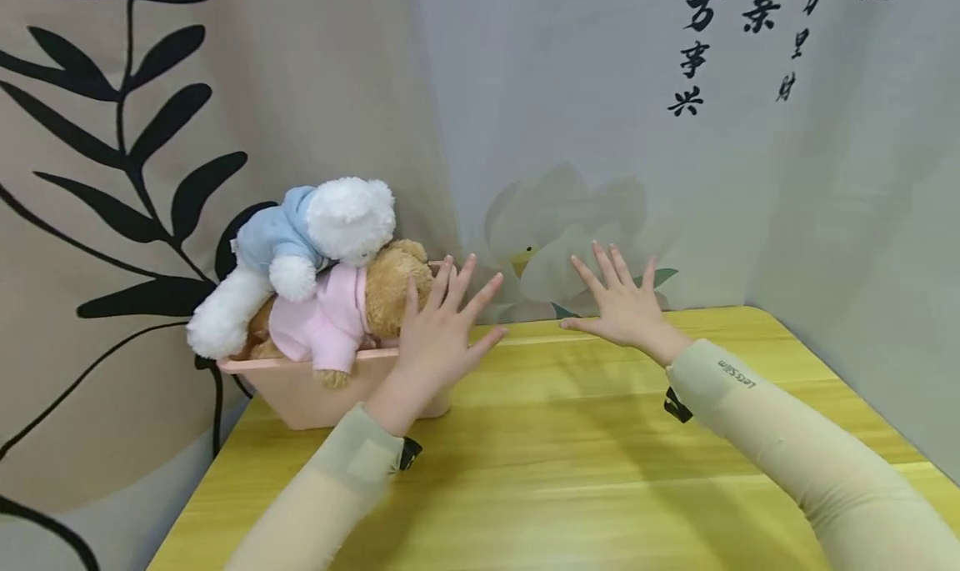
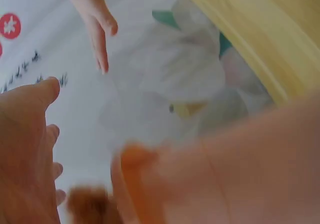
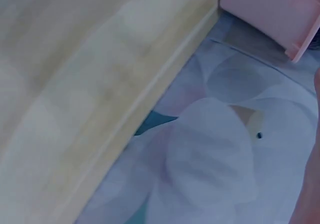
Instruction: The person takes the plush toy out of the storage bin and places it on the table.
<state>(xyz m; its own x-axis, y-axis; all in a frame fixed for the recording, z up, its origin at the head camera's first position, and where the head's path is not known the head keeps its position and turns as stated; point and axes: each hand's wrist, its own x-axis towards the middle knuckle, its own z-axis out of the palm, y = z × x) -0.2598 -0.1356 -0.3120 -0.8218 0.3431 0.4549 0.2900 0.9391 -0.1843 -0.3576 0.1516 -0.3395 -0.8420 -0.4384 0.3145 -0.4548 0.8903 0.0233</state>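
Note:
A pink bin (image 1: 300, 392) stands at the table's left side in the head view. Two teddy bears lie piled in it: a white one in a blue hoodie (image 1: 277, 229) on top, and a brown one in a pink hoodie (image 1: 322, 313) beneath. My left hand (image 1: 442, 329), fingers spread, is in front of the bin's right end and hides part of it; whether it touches the bin I cannot tell. Over the table's far part, my right hand (image 1: 624, 308) is held up with spread fingers and nothing in it. The left wrist view shows my left hand (image 2: 22, 149) close up.
The yellow wood-grain table (image 1: 570, 488) reaches back to a printed cloth backdrop (image 1: 555, 96) with dark writing and a flower. Black leaf shapes (image 1: 142, 146) are printed at the left. In the right wrist view, the bin's corner (image 3: 270, 13) shows past the table edge.

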